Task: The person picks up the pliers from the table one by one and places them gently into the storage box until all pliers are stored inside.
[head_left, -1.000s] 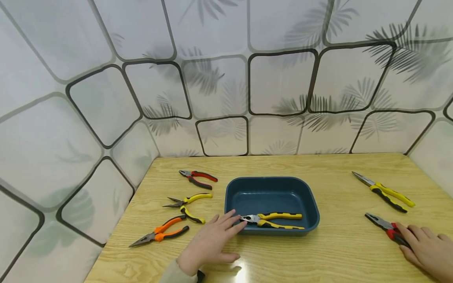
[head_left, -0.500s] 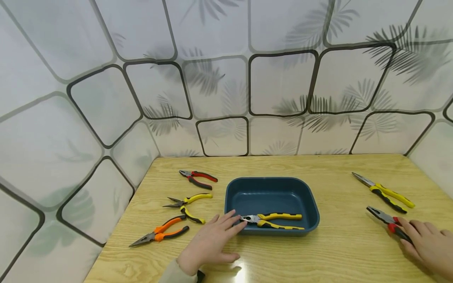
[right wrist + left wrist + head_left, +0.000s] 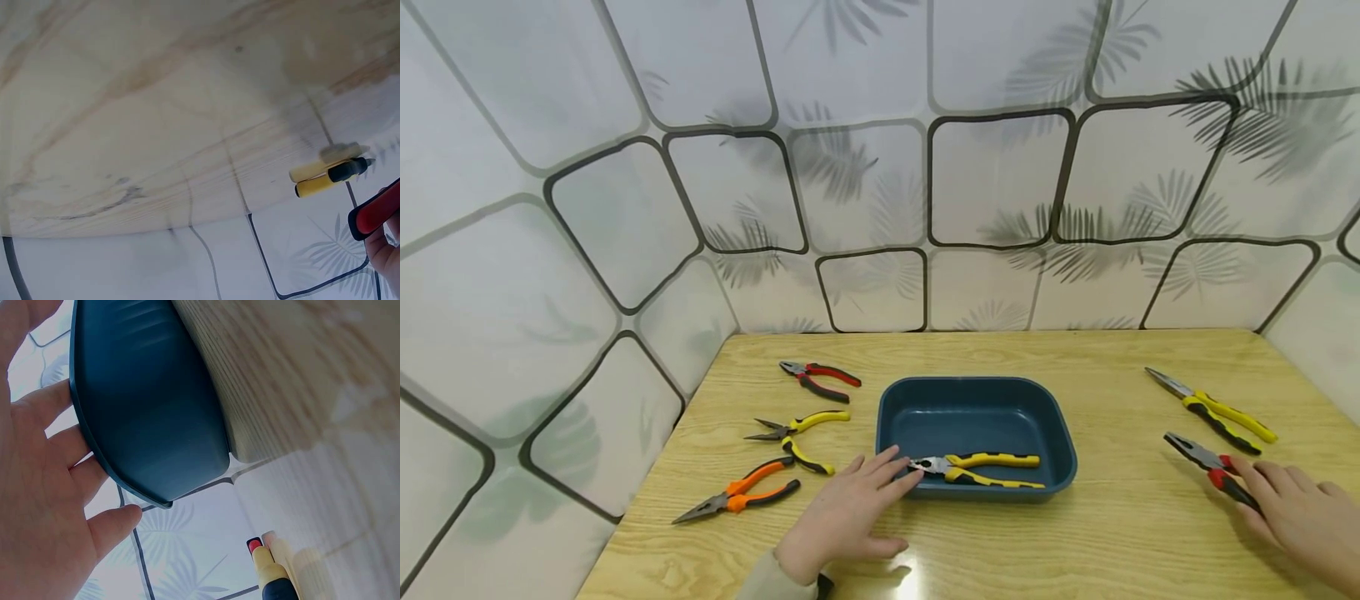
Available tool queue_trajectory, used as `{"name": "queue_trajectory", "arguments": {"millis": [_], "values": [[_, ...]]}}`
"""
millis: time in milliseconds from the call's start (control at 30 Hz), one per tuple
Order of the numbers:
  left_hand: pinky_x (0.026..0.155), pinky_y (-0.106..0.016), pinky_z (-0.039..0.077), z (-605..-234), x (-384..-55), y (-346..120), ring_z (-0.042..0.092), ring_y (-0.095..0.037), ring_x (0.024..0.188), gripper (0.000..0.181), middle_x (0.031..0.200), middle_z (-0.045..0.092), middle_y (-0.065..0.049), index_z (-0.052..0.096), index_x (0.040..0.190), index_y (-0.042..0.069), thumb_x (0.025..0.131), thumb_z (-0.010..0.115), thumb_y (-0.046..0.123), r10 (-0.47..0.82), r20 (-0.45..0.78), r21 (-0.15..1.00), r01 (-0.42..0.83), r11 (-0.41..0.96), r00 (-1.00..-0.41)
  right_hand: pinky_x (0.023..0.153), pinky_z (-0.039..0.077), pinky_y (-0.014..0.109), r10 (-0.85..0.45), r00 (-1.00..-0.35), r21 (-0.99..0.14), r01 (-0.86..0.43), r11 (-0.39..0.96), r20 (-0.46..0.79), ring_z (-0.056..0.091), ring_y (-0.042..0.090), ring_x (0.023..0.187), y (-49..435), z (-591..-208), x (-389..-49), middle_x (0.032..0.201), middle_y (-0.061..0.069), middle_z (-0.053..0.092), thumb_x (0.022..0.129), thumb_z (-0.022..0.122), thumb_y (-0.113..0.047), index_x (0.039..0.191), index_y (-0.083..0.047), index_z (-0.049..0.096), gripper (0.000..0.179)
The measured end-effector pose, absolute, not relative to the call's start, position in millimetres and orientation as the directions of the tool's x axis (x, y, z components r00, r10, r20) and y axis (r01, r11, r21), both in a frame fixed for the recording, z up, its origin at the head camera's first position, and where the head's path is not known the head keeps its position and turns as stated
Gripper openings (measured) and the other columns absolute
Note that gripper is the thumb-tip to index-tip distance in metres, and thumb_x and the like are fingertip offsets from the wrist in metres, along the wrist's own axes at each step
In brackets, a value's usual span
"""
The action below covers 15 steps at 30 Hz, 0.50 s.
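In the head view my right hand (image 3: 1292, 512) grips the handles of red-and-black combination pliers (image 3: 1201, 454), their steel nose pointing up and left. A handle end of these pliers (image 3: 375, 215) sticks out past my fingers in the right wrist view. My left hand (image 3: 850, 508), fingers spread and straight, lies at the front-left rim of a dark blue tray (image 3: 1063, 433). From the left wrist, fingertips show along the outside of the tray wall (image 3: 150, 400). Yellow-and-black pliers (image 3: 992, 458) lie in the tray, nose toward my left fingertips.
Left of the tray lie red-and-black pliers (image 3: 820, 375), yellow long-nose pliers (image 3: 790, 429) with open jaws, and orange long-nose pliers (image 3: 737, 496). Yellow-and-black long-nose pliers (image 3: 1210, 408) lie beyond my right hand. A patterned wall (image 3: 880, 192) borders the wooden table (image 3: 1112, 367).
My right hand has raised the red-and-black pliers from their earlier spot and shifted them slightly away and left. The left hand and the tray have stayed where they were.
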<state>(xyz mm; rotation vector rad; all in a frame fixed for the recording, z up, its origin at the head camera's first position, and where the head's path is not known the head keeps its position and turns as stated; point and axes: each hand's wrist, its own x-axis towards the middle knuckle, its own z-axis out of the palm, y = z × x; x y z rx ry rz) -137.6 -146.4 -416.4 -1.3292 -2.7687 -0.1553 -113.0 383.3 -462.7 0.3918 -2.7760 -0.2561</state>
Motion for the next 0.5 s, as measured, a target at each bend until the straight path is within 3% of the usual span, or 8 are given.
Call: {"name": "queue_trajectory", "arguments": {"millis": [133,333,500], "values": [[0.093,-0.049,0.032,-417.1,-137.6,-146.8,0.020,-0.021,0.130,0.073,0.136,0.038,-0.006,0.032,0.138,0.019,0.078,0.057,0.052,0.775,0.099,0.069,0.781,0.620,-0.624,0.055,0.039,0.051,-0.329,-0.892,0.230,-0.266,0.936,0.310,0.048,0.035,0.082,380.8,-462.0,-113.9,0.093,0.016,0.050,0.083,0.033,-0.064,0.117,0.002,0.043,0.075],[0.093,-0.049,0.033,-418.2,-137.8,-146.0,0.020,-0.021,0.130,0.073,0.136,0.037,-0.006,0.032,0.139,0.019,0.078,0.057,0.052,0.776,0.099,0.075,0.782,0.619,-0.623,0.049,0.040,0.047,-0.398,-0.837,0.264,-0.315,0.912,0.376,0.051,0.034,0.074,374.6,-458.9,-117.5,0.087,0.014,0.052,0.081,0.014,-0.070,0.105,-0.001,0.054,0.082],[0.093,-0.050,0.033,-418.9,-137.7,-146.1,0.020,-0.021,0.130,0.074,0.136,0.038,-0.006,0.033,0.138,0.018,0.077,0.058,0.053,0.780,0.120,0.064,0.789,0.611,-0.614,0.050,0.040,0.047,-0.406,-0.841,0.270,-0.323,0.907,0.359,0.051,0.032,0.073,370.2,-456.9,-118.4,0.086,0.012,0.051,0.081,0.017,-0.069,0.110,-0.001,0.051,0.082]]}}
